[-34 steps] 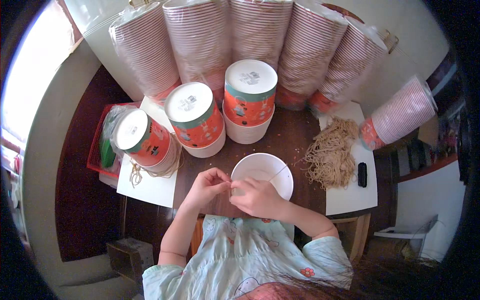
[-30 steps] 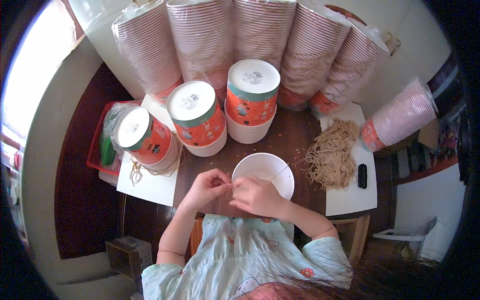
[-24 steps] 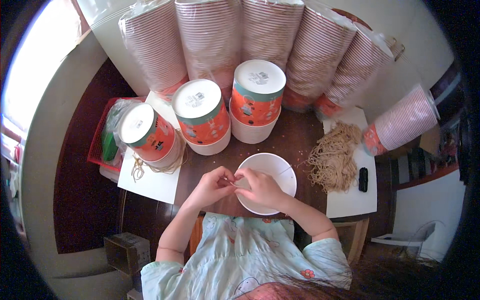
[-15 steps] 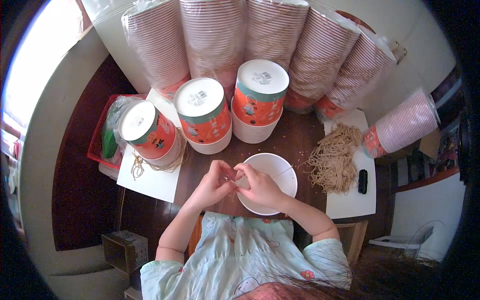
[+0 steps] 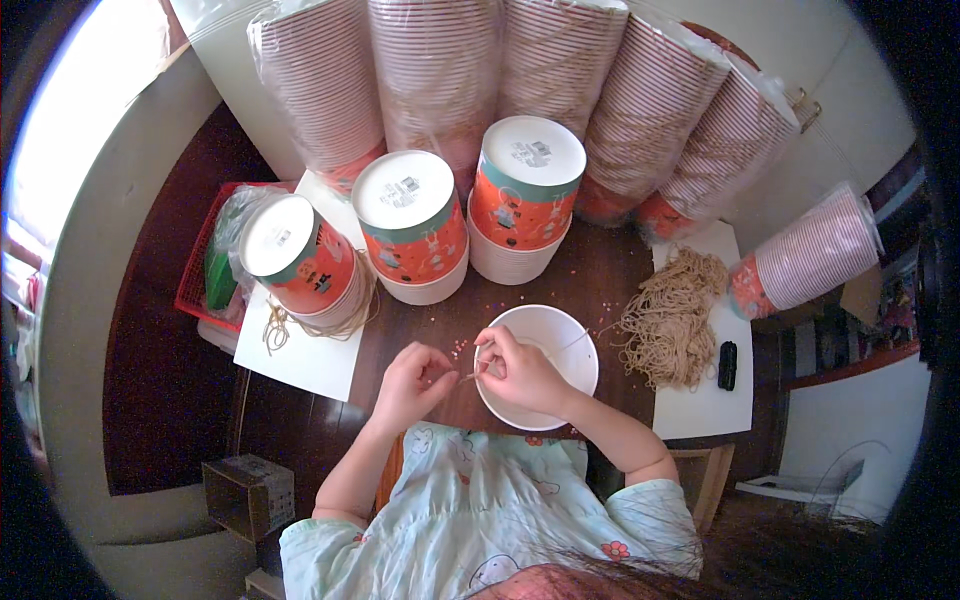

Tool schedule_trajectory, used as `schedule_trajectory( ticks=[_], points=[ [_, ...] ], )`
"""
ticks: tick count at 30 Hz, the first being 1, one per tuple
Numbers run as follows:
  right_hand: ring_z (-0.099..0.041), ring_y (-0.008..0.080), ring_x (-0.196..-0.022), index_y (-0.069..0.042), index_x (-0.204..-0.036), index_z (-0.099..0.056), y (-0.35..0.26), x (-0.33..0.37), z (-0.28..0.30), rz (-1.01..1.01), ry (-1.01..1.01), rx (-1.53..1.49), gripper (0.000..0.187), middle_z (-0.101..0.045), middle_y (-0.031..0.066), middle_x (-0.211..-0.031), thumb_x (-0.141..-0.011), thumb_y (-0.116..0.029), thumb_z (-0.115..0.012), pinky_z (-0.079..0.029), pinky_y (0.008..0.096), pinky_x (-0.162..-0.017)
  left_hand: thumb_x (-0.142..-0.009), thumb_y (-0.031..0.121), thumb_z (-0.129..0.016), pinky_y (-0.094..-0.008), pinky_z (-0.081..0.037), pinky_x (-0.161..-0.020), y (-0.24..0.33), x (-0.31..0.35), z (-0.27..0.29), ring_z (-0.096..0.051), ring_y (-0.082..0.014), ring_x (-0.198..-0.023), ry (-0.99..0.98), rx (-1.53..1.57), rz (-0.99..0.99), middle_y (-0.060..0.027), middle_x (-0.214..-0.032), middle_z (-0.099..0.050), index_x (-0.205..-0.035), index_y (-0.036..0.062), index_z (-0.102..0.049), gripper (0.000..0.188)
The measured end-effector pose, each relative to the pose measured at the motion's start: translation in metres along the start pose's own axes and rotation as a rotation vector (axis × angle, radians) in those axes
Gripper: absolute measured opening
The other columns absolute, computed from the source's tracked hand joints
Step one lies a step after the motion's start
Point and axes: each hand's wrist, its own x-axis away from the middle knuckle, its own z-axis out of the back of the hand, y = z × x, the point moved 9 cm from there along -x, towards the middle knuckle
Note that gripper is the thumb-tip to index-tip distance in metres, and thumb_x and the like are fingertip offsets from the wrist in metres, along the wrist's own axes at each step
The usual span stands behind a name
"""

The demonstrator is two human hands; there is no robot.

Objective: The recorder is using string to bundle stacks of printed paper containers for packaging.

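Note:
A white paper bucket point(image 5: 574, 352) stands mouth up at the table's front edge, its inside facing me. My right hand point(image 5: 522, 378) is over its left part, thumb and finger pinching a thin tan cord point(image 5: 467, 378). Just left of the bucket is my left hand point(image 5: 410, 388), fingers curled, with thumb and forefinger closed at the cord's other end. Only a short piece of cord shows between the hands. Another strand runs from the bucket's right side toward a loose heap of tan cords point(image 5: 672, 325). My right hand hides part of the bucket's inside.
Upside-down orange-and-green bucket stacks point(image 5: 415, 245) stand behind my hands; the left one point(image 5: 305, 262) has cords around it. Tall wrapped stacks point(image 5: 435, 70) line the back. A black object point(image 5: 727, 366) lies on white board at right. A red basket point(image 5: 205, 262) sits at far left.
My hands have drawn apart: the left moved slightly left and down, away from the right. A short piece of cord now shows between them. The bucket stays in place.

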Motion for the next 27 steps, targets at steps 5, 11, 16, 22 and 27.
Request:
schedule_trajectory(
  ticks=[5, 11, 16, 22, 27],
  points=[
    [-0.059, 0.0198, -0.063, -0.007, -0.101, -0.037, 0.001, 0.0, -0.003, 0.009, -0.026, -0.034, 0.035, -0.06, 0.0061, -0.074, -0.073, -0.005, -0.058, -0.047, 0.0321, -0.056, -0.065, 0.011, -0.068, -0.0308, -0.045, -0.054, 0.006, 0.015, -0.013, -0.054, -0.0213, -0.061, 0.055, -0.124, -0.078, -0.0062, -0.069, -0.053, -0.08, 0.0067, -0.061, 0.018],
    [-0.057, 0.0181, -0.06, -0.007, -0.101, -0.039, 0.005, 0.0, -0.006, 0.0, -0.045, -0.032, 0.035, -0.06, 0.0045, -0.075, -0.072, -0.006, -0.059, -0.046, 0.0305, -0.055, -0.063, 0.008, -0.067, -0.03, -0.045, -0.055, 0.014, 0.019, -0.01, -0.054, -0.0221, -0.06, 0.225, -0.298, -0.221, -0.0038, -0.062, -0.053, -0.075, 0.0071, -0.061, 0.012],
    [-0.057, 0.0173, -0.059, -0.007, -0.101, -0.039, 0.003, 0.0, -0.005, 0.009, -0.035, -0.032, 0.035, -0.06, 0.0043, -0.076, -0.072, -0.007, -0.058, -0.045, 0.0301, -0.055, -0.068, 0.004, -0.065, -0.0293, -0.046, -0.053, 0.01, 0.019, -0.002, -0.056, -0.0213, -0.059, 0.323, -0.117, -0.148, -0.0082, -0.068, -0.058, -0.074, 0.005, -0.061, 0.008],
    [-0.057, 0.0175, -0.059, -0.007, -0.101, -0.039, 0.004, 0.0, -0.003, 0.004, -0.019, -0.048, 0.035, -0.06, 0.0046, -0.077, -0.073, -0.007, -0.059, -0.046, 0.0305, -0.054, -0.079, 0.008, -0.06, -0.0208, -0.044, -0.055, -0.035, 0.039, -0.036, -0.054, -0.0077, -0.061, 0.028, 0.347, 0.214, -0.0031, -0.072, -0.06, -0.082, -0.0003, -0.062, 0.009],
    [-0.057, 0.0184, -0.058, -0.007, -0.101, -0.039, 0.005, 0.0, -0.004, -0.006, -0.03, -0.035, 0.035, -0.06, 0.0053, -0.077, -0.073, -0.007, -0.06, -0.046, 0.0312, -0.054, -0.083, 0.009, -0.056, -0.0195, -0.044, -0.061, -0.066, 0.045, -0.064, -0.053, -0.0053, -0.068, 0.012, 0.711, 0.505, -0.0005, -0.074, -0.06, -0.095, -0.0027, -0.062, 0.018]
  ],
)
